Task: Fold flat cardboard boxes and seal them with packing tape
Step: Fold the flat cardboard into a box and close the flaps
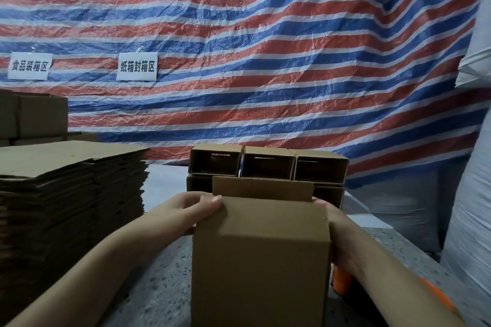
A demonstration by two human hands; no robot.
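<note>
A brown cardboard box [261,260] stands upright on the speckled table in front of me, one far flap raised above its top. My left hand [191,211] grips the box's upper left edge, thumb laid over the folded near flap. My right hand [336,223] holds the right side, mostly hidden behind the box wall. An orange object [341,280], possibly a tape roll, shows low beside my right wrist.
A tall stack of flat cardboard blanks [66,194] fills the left. Folded open boxes [268,167] are stacked in rows behind the one I hold. More boxes [34,117] sit far left. A striped tarp [265,61] hangs behind; white sacks [473,194] stand right.
</note>
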